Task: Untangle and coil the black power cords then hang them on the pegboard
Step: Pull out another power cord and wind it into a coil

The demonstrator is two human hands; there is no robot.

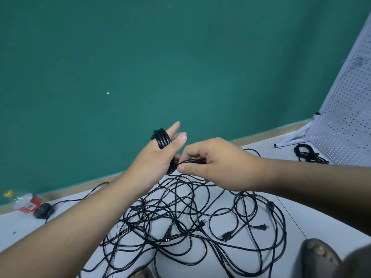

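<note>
Trouble lies mostly in the tangle (190,223) of black power cords sprawled on the floor under both hands: the cord (192,161) being wound runs down into it, so a hard pull would likely tighten a knot or snag a plug in other loops. The left hand (152,163) has its fingers straight, with a coil (161,138) of several turns looped round them; nothing clamps those turns, so they could slide off if the hand tips. The right hand (216,163) pinches the cord between thumb and curled fingers just beside the coil. The floor (281,153) is pale grey and smooth, meeting a green wall (140,57) at a tan skirting. A white pegboard (349,117) leans on its stand at the right, one bundled cord (305,152) at its foot; a plastic bottle (24,201) and a dark mouse (43,210) lie at the left
</note>
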